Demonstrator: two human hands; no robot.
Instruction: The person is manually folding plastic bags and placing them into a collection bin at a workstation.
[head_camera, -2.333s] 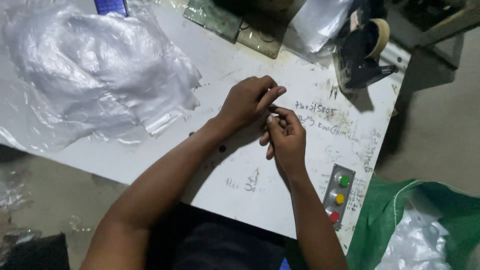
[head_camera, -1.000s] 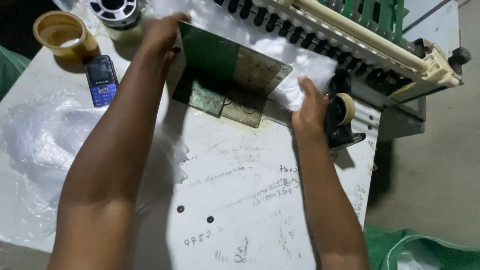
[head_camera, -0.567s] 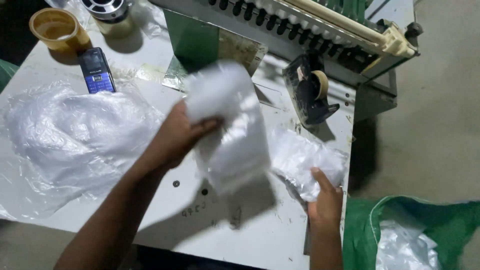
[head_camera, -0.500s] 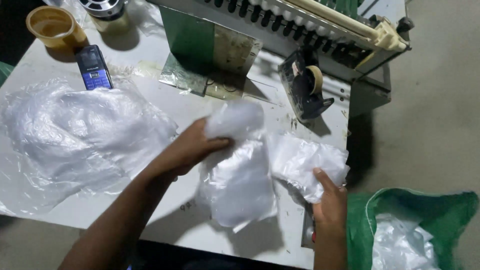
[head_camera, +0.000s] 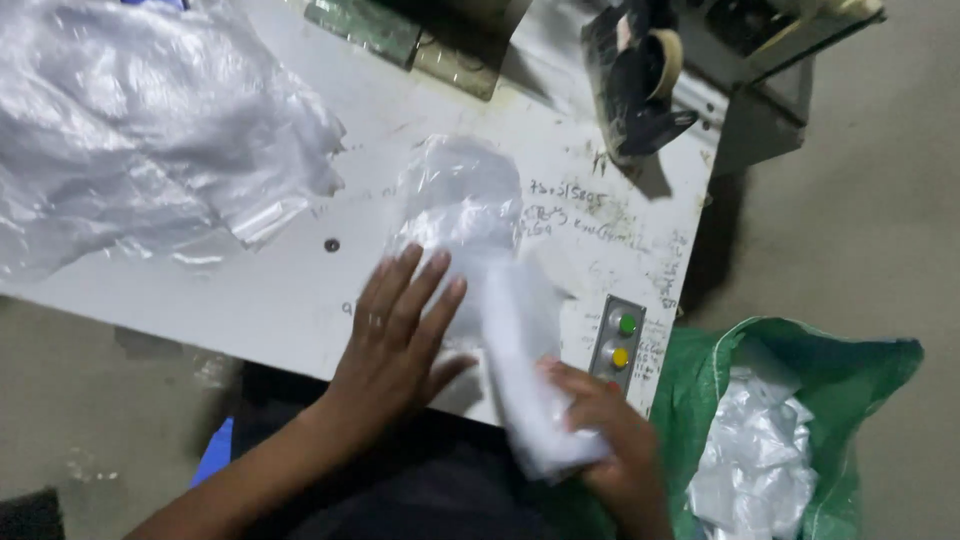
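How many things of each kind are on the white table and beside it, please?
Clear plastic bag under the hands: 1
White folded piece in the right hand: 1
Heap of plastic bags: 1
Tape dispenser: 1
Button panel: 1
Green sack: 1
Total: 6

My left hand (head_camera: 400, 335) lies palm down, fingers extended and slightly spread, pointing away from my body, thumb angled out to the right. The left forearm runs in from the lower left. My right hand (head_camera: 605, 440) sits nearer my body, fingers curled closed, blurred, wrist leaving the lower edge.
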